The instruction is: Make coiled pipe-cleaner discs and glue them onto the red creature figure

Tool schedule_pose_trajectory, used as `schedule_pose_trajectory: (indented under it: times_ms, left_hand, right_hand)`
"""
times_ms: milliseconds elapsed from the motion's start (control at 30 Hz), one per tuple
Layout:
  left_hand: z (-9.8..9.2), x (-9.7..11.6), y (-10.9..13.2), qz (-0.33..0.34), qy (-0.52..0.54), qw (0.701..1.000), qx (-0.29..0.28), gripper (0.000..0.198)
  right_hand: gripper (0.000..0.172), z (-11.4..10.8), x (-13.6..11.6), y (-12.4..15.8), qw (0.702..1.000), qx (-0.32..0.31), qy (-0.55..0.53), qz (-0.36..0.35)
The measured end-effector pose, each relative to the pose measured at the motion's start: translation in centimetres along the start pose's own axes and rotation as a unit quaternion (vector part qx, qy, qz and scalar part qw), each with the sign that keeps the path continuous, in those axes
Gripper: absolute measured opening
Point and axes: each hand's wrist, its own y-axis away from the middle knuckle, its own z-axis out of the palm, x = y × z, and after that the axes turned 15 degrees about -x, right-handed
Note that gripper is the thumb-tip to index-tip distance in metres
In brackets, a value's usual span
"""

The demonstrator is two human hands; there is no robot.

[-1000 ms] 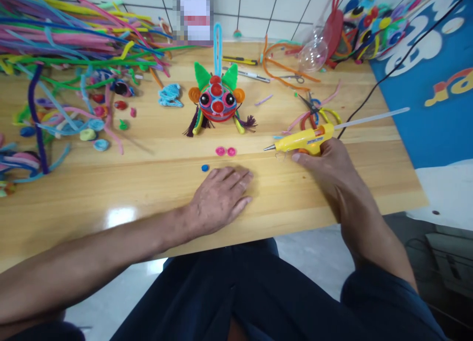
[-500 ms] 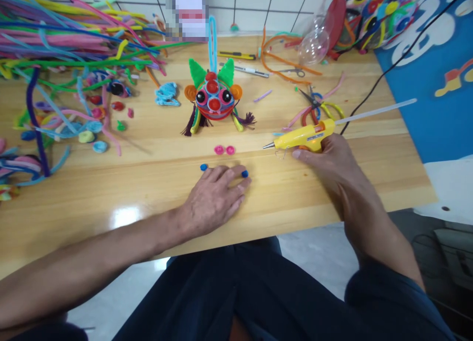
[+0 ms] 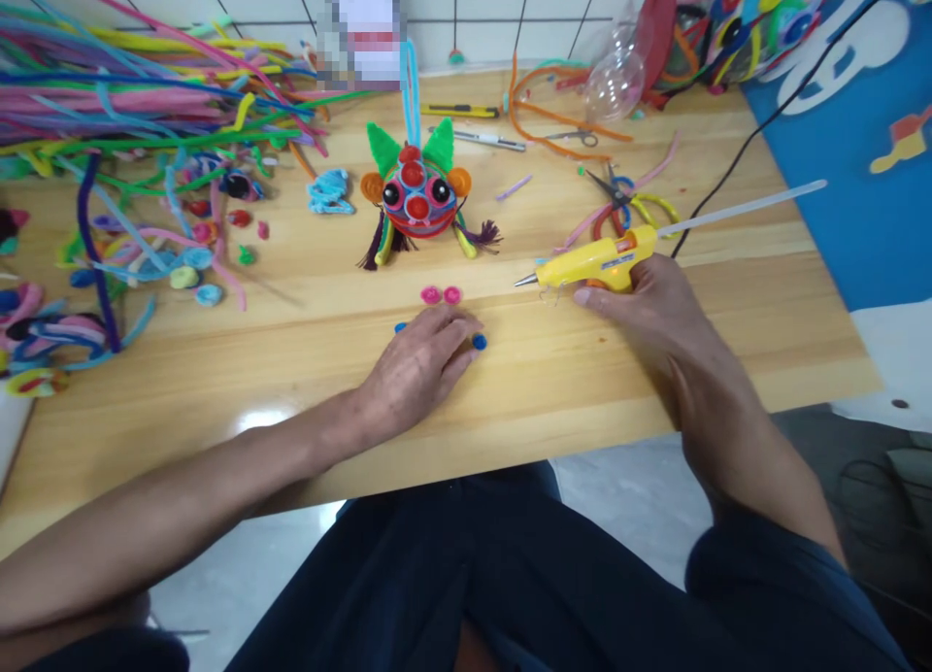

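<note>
My left hand (image 3: 418,366) is low over the table, thumb and fingertips closed about a small blue coiled piece (image 3: 479,342). A second blue piece (image 3: 400,328) shows partly behind the hand. Just beyond the fingers lie two pink coiled discs (image 3: 441,295). My right hand (image 3: 659,308) grips a yellow hot glue gun (image 3: 601,264), its metal nozzle pointing left and a long glue stick (image 3: 743,209) sticking out at the back. Farther back sits a beast-head ornament (image 3: 418,196) with green ears, black eyes, dark tassels and a light-blue hanging loop.
Pipe cleaners (image 3: 146,99) are heaped at the back left, with small coiled parts (image 3: 193,269) in front. Behind are a yellow cutter knife (image 3: 462,111), a grey cutter knife (image 3: 484,140), scissors (image 3: 618,201) and clear plastic balls (image 3: 615,84). A black cable (image 3: 757,133) runs at the right.
My left hand has drawn its spread fingers in around the right-hand blue piece. The glue gun stays nearly where it was in my right hand. The view has shifted slightly.
</note>
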Motion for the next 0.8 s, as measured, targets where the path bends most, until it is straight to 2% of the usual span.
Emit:
schedule_pose_trajectory:
  times_ms: [133, 267, 633, 800]
  left_hand:
    - [0.03, 0.29, -0.70, -0.020, -0.026, 0.999, -0.026, 0.015]
    - [0.03, 0.65, -1.08, -0.046, -0.054, 0.997, -0.040, 0.014]
    - [0.70, 0.43, -0.99, -0.039, -0.067, 0.997, -0.009, 0.018]
    - [0.47, 0.22, -0.92, -0.030, -0.007, 1.000, 0.002, 0.019]
  right_hand:
    - [0.028, -0.73, 0.56, -0.17, 0.999, 0.034, 0.010, -0.012]
    - [0.032, -1.15, 1.02, -0.20, 0.999, 0.041, 0.017, -0.030]
    - [0.020, -0.70, 0.65, 0.10, 0.997, 0.045, 0.053, -0.029]
    - [0.019, -0.50, 0.62, -0.06, 0.997, 0.045, 0.057, -0.024]
